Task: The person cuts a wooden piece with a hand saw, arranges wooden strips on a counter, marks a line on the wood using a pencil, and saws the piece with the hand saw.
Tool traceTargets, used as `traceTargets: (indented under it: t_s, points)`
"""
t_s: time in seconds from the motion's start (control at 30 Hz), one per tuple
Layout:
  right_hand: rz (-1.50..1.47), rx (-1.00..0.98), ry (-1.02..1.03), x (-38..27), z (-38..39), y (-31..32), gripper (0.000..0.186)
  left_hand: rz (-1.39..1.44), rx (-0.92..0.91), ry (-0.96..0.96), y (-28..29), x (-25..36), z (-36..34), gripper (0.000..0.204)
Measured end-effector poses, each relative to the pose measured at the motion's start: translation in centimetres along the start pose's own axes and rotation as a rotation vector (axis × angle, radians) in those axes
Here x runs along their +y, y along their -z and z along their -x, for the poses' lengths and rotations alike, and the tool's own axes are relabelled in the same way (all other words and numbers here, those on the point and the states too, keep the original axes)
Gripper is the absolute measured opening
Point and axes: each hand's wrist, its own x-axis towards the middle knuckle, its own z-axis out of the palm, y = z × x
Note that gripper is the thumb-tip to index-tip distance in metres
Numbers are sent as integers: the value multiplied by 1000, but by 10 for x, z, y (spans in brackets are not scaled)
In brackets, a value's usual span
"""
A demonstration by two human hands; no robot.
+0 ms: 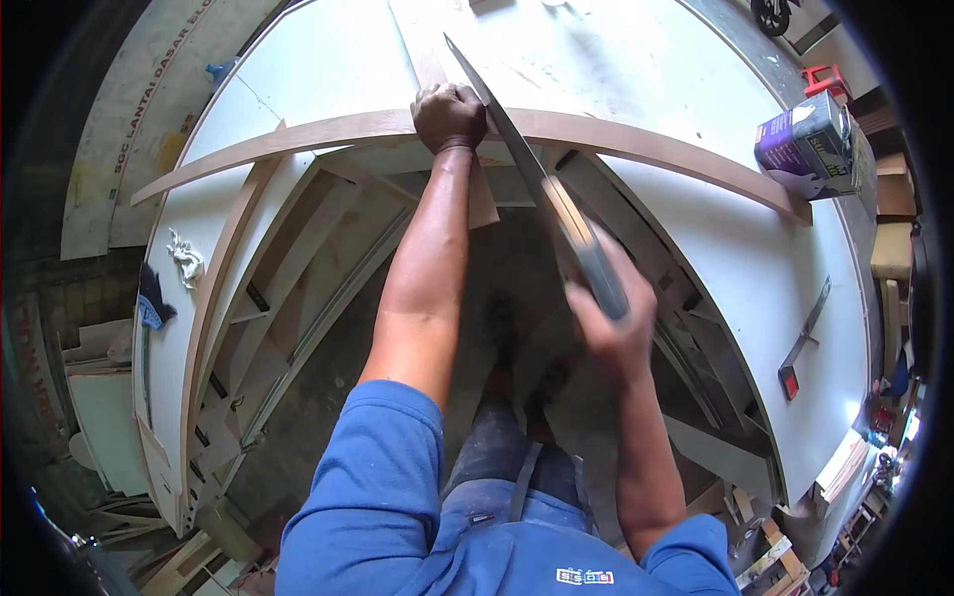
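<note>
My right hand (618, 308), slightly blurred, is wrapped round the handle of a hand saw. The saw's blade (505, 129) points away from me and crosses a long wooden strip (636, 142) just right of my left hand. My left hand (449, 116) is closed over a flat, narrow board (482, 199) where it meets the long strip. The board's near end sticks out over the gap in front of me; its far part runs out onto the white worktop (636, 60). Whether the saw teeth touch the wood cannot be made out.
A purple and black container (810, 149) stands at the strip's right end. A red-ended square (803, 343) lies on the right wing. On the left wing are a white rag (185, 258) and a dark blue item (154, 298). Curved frames flank me; wood scraps (179, 566) lie lower left.
</note>
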Motion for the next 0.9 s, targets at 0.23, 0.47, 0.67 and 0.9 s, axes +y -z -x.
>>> traceTargets:
  t_s: [0.23,0.47,0.67,0.9]
  points:
    - [9,5,-48,-19,94,47,62,6,-6,-11,1,1,5,31]
    - [-63,64,54,30,-38,-11,54,34,-17,17,-5,23,7,32]
    - [24,-15,-106,-7,100,47,63,-23,18,-11,3,-2,2,31]
    - [-4,51,82,26,-25,-7,57,36,-21,24,-3,14,6,29]
